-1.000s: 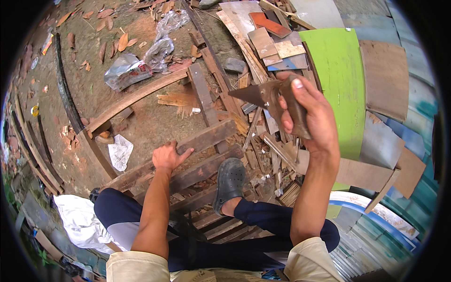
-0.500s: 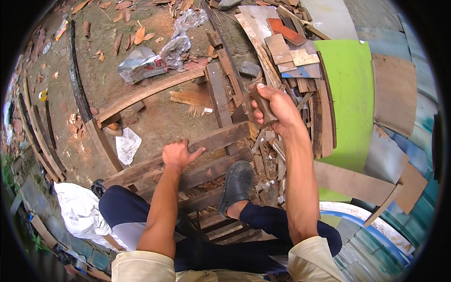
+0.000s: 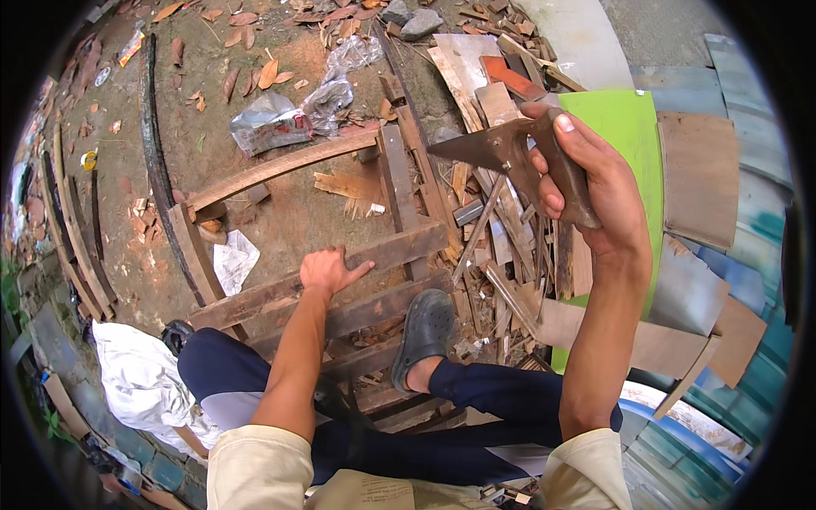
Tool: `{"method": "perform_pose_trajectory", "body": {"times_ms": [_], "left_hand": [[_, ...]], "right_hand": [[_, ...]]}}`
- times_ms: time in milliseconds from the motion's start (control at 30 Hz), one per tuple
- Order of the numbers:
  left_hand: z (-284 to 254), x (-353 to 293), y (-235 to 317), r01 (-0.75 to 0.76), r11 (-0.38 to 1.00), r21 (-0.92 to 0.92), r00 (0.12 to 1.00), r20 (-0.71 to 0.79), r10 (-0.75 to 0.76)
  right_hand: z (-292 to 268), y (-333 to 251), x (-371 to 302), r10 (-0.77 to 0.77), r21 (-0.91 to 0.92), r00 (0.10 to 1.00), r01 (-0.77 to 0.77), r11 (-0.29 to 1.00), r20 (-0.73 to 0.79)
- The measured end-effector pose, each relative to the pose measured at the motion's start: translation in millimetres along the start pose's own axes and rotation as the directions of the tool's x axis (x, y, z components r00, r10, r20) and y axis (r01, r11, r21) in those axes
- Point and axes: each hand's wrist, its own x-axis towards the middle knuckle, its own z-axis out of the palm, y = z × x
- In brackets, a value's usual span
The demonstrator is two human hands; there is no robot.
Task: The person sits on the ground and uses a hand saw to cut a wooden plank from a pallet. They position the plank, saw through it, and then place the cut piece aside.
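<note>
My right hand [image 3: 605,183] is wrapped round the brown handle of a handsaw [image 3: 489,149], raised at the right over the scrap wood. Its dark blade points left and narrows to a tip near the end of the frame's upright board. On a dark wooden plank [image 3: 399,248] lies my left hand [image 3: 327,270], fingers bent over the far edge and thumb stretched along the top. The plank's right end is apart from the saw. A dark clog [image 3: 427,327] on my foot rests on the planks just nearer to me.
A curved wooden strip [image 3: 280,172] joins two boards beyond the plank. Offcuts [image 3: 510,229] are heaped at the right, beside a green panel [image 3: 633,170]. Plastic wrapping [image 3: 272,123] and leaves litter the dirt ground. A white sack [image 3: 140,374] lies at the left.
My right hand has swung the saw away to the right and up from the plank's end, so its blade now shows. My left hand stays on the plank.
</note>
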Motion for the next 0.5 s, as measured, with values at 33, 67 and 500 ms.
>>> {"method": "perform_pose_trajectory", "body": {"times_ms": [33, 67, 500], "left_hand": [[1, 0, 1, -0.012, 1.0, 0.001, 1.0, 0.014, 0.012], [2, 2, 0, -0.026, 1.0, -0.002, 1.0, 0.005, 0.026], [28, -40, 5, -0.244, 0.958, 0.154, 0.963, -0.083, 0.258]], "right_hand": [[2, -5, -9, -0.024, -0.031, 1.0, 0.024, 0.999, -0.014], [6, -9, -18, -0.048, -0.062, 0.998, 0.046, 0.997, -0.028], [-18, 18, -147, -0.051, -0.153, 0.991, 0.032, 0.988, -0.122]]}}
